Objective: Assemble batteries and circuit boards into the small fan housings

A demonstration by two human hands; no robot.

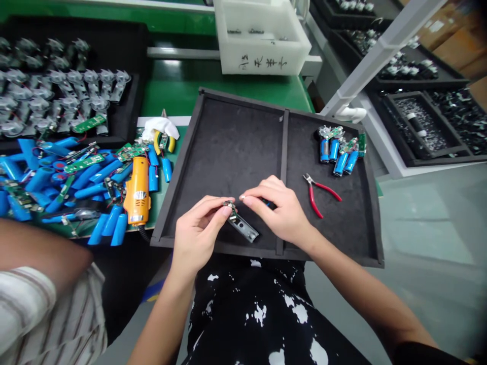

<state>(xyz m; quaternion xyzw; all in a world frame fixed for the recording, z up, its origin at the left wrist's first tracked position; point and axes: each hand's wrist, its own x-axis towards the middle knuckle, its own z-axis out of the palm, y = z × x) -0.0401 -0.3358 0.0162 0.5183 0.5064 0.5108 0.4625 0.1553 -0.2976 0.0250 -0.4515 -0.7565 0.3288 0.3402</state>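
Black-white patterned clothing (258, 314) showing below foam-lined tray (228, 152) on green bench (171, 86); left hand (198, 233) gripping metal bracket (243, 225), right hand (277, 210) pinching small blue part (269, 204).

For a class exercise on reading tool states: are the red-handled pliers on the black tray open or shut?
Open: the red-handled pliers have their two handles spread apart on the black tray.

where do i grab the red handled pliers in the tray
Grip the red handles from above: the pliers lie flat in the right compartment of the black tray, metal head pointing up-left, handles splayed open and clear of the blue cells.
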